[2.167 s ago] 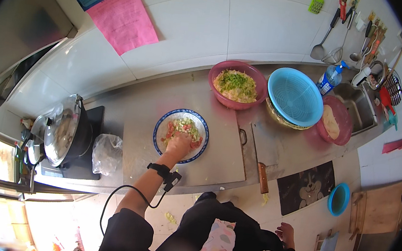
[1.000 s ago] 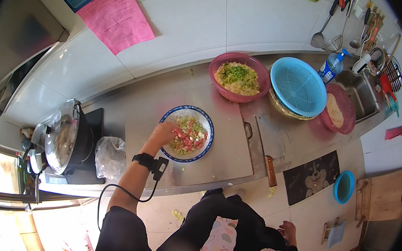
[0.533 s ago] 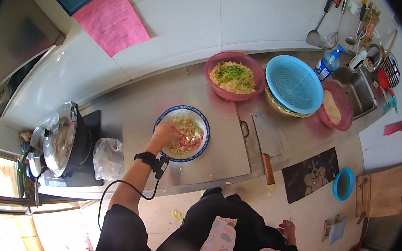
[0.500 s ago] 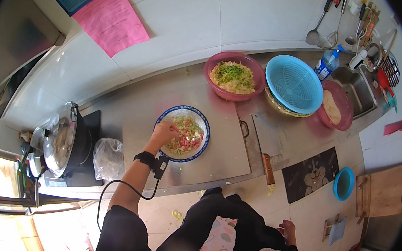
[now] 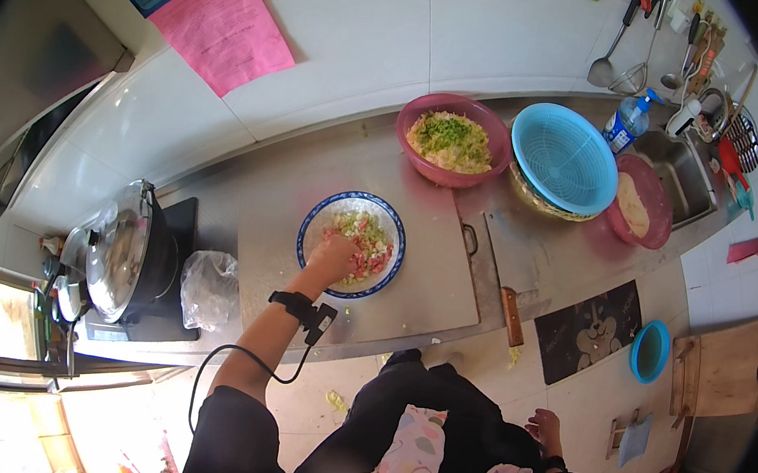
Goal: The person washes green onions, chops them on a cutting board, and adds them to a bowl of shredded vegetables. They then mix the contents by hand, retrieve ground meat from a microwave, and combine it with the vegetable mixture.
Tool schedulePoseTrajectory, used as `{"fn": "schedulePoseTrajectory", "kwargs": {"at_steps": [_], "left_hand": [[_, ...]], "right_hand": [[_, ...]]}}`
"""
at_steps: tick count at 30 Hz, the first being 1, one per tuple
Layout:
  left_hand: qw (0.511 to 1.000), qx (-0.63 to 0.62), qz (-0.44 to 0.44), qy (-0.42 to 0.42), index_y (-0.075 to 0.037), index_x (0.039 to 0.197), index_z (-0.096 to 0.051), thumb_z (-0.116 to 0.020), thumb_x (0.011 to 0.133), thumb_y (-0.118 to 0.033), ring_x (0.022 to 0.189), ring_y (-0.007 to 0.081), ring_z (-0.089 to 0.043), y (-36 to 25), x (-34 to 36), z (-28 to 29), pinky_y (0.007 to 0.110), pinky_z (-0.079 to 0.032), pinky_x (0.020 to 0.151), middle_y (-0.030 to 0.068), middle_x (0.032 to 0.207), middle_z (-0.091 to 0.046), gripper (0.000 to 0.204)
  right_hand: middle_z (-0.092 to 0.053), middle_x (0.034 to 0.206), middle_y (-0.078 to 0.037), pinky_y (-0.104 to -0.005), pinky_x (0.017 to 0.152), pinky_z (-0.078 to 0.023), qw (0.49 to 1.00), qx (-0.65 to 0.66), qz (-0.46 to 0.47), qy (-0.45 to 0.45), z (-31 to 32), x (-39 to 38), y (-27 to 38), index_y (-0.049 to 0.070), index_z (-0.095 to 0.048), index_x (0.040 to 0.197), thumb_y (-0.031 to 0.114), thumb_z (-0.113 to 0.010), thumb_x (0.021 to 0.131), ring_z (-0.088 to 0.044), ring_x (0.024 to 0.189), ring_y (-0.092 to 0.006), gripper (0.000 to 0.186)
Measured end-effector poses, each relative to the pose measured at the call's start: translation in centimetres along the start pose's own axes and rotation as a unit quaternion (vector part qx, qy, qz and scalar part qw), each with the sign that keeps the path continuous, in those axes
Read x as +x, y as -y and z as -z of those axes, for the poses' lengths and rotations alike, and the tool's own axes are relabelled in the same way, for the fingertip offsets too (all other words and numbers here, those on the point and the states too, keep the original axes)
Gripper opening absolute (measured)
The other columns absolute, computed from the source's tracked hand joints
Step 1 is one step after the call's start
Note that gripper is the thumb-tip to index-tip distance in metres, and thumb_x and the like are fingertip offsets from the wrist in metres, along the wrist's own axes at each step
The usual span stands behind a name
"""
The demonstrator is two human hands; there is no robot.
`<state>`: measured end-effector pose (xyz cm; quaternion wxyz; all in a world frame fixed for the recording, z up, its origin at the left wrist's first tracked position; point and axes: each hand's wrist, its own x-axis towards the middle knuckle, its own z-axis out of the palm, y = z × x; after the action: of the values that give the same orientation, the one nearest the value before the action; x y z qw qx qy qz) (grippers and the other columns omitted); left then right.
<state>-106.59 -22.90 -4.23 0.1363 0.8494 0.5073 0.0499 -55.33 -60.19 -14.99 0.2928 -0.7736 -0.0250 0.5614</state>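
Observation:
My left hand point(image 5: 332, 257) is down in a white bowl with a blue patterned rim point(image 5: 374, 283), its fingers closed in a chopped mix point(image 5: 365, 240) of pale green and red pieces; what they hold is hidden. The bowl sits on a steel board point(image 5: 431, 270). My right hand point(image 5: 544, 428) hangs beside my body, below the counter, fingers apart and loosely bent, touching nothing that I can see.
Behind are a pink bowl of shredded filling point(image 5: 497, 143), blue colander point(image 5: 611, 169), pink bowl of dough point(image 5: 655, 212), soap bottle point(image 5: 625, 124) and sink point(image 5: 684, 183). A cleaver point(image 5: 511, 312) lies right, a lidded pot point(image 5: 120, 254) and plastic bag point(image 5: 204, 291) left.
My left hand has kept moving about inside the blue-rimmed bowl; since half a second ago it has shifted right and deeper into the mix. My right hand stays low at my side.

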Motion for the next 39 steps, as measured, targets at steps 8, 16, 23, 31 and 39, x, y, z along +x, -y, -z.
{"fn": "schedulePoseTrajectory", "kwargs": {"at_steps": [8,16,23,31,39], "left_hand": [[0.989,-0.122,0.085,-0.010,-0.009,0.079,-0.064,-0.056,0.068,-0.015,0.076,0.0302,-0.060,0.9,0.2,-0.1,0.037,-0.049,0.068,0.0138,0.079,-0.062,0.015],[0.998,-0.031,0.049,-0.009,-0.007,0.076,-0.063,-0.061,0.062,-0.016,0.074,0.0313,-0.058,0.2,0.4,-1.4,0.037,-0.047,0.067,0.0141,0.074,-0.061,0.017],[0.973,-0.179,0.144,-0.012,-0.010,0.072,-0.065,-0.059,0.061,-0.019,0.069,0.0267,-0.060,0.8,0.1,0.8,0.034,-0.049,0.065,0.0115,0.072,-0.062,0.015],[0.973,-0.199,0.117,0.005,-0.010,0.073,-0.066,-0.056,0.063,-0.014,0.070,0.0262,-0.060,1.0,0.9,1.3,0.033,-0.048,0.064,0.0114,0.073,-0.062,0.015],[0.994,0.058,0.033,0.086,-0.004,0.074,-0.063,-0.053,0.063,-0.012,0.079,0.0309,-0.059,-0.6,1.8,-0.9,0.039,-0.048,0.068,0.0171,0.079,-0.061,0.016]], "right_hand": [[-0.061,0.082,-0.010,-0.0249,0.050,-0.046,0.990,-0.099,0.100,-0.006,-2.5,-2.6,6.9,0.005,-0.050,0.108,0.011,-0.050,0.079,-0.061,0.060,-0.0168,0.029],[-0.060,0.084,-0.008,-0.0230,0.056,-0.046,0.977,-0.115,0.170,0.061,-6.4,-4.8,12.6,0.006,-0.050,0.108,0.011,-0.049,0.081,-0.061,0.066,-0.0151,0.028],[-0.060,0.083,-0.007,-0.0224,0.055,-0.046,0.977,-0.109,0.175,0.061,-6.5,-5.3,13.3,0.006,-0.050,0.109,0.011,-0.051,0.079,-0.060,0.064,-0.0144,0.030],[-0.060,0.083,-0.009,-0.0233,0.055,-0.047,0.983,-0.122,0.127,0.060,-6.4,-5.5,11.0,0.004,-0.049,0.109,0.010,-0.052,0.078,-0.061,0.064,-0.0158,0.031],[-0.060,0.083,-0.010,-0.0232,0.054,-0.047,0.986,-0.101,0.123,0.054,-5.9,-5.6,9.7,0.004,-0.050,0.108,0.010,-0.052,0.079,-0.061,0.064,-0.0162,0.030]]}}
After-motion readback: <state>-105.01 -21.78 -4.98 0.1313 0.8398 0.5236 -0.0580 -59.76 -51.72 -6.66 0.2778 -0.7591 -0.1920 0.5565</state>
